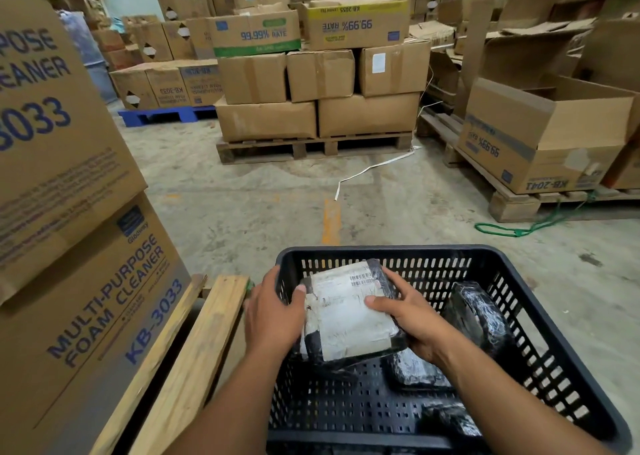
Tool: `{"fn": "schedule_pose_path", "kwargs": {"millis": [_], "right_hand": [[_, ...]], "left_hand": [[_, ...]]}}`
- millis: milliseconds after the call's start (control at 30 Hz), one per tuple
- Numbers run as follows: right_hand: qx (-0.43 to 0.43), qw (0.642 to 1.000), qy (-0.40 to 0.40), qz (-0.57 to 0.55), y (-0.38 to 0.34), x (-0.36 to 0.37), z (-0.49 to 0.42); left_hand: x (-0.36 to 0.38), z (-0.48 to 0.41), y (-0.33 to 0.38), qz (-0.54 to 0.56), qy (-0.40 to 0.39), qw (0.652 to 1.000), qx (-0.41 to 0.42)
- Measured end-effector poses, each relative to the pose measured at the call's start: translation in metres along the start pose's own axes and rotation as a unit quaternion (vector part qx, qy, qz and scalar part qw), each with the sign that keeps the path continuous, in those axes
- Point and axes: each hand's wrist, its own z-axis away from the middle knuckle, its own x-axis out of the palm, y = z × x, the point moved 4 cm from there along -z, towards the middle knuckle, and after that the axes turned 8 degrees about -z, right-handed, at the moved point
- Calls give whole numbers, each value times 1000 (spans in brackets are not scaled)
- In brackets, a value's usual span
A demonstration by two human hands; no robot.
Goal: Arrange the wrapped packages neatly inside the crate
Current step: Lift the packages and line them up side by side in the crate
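Observation:
A black perforated plastic crate (540, 302) sits on the concrete floor in front of me. Both hands hold a black-wrapped package with a large white shipping label (349, 316) at the crate's left side, tilted and partly above the rim. My left hand (273, 312) grips its left edge with the thumb on top. My right hand (408, 312) clasps its right edge. Another black-wrapped package (479, 316) leans against the crate's right wall. A second one (415, 371) lies on the crate floor under my right wrist. A third (450, 420) rests at the near edge.
Stacked cardboard boxes printed "Multi-Purpose Foam Cleaner" (86, 281) stand close on my left on a wooden pallet (194, 350). More boxes on a pallet (311, 149) are ahead. An open carton (543, 136) sits on a pallet at right. A green rope (519, 229) and a white strap (370, 169) lie on the floor.

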Motion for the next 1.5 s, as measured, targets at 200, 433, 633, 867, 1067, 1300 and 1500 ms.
{"fn": "schedule_pose_path", "kwargs": {"millis": [200, 433, 633, 867, 1067, 1300, 1500], "right_hand": [[2, 993, 111, 36, 38, -18, -25], [-5, 989, 93, 111, 69, 5, -72], [31, 973, 78, 215, 95, 32, -92], [56, 972, 25, 225, 78, 17, -80], [53, 917, 76, 389, 59, -78, -54], [78, 851, 60, 517, 77, -114, -46], [108, 774, 28, 623, 112, -93, -73]], "left_hand": [[20, 2, -61, -224, -127, 966, 7], [23, -3, -63, -265, -83, 959, 52], [25, -2, -59, -305, -78, 947, 63], [28, 6, -48, -450, -47, 884, 121], [55, 5, -34, -489, -57, 823, 283], [119, -10, -28, -377, -155, 888, 211], [153, -20, -57, -412, -191, 871, 189]]}}
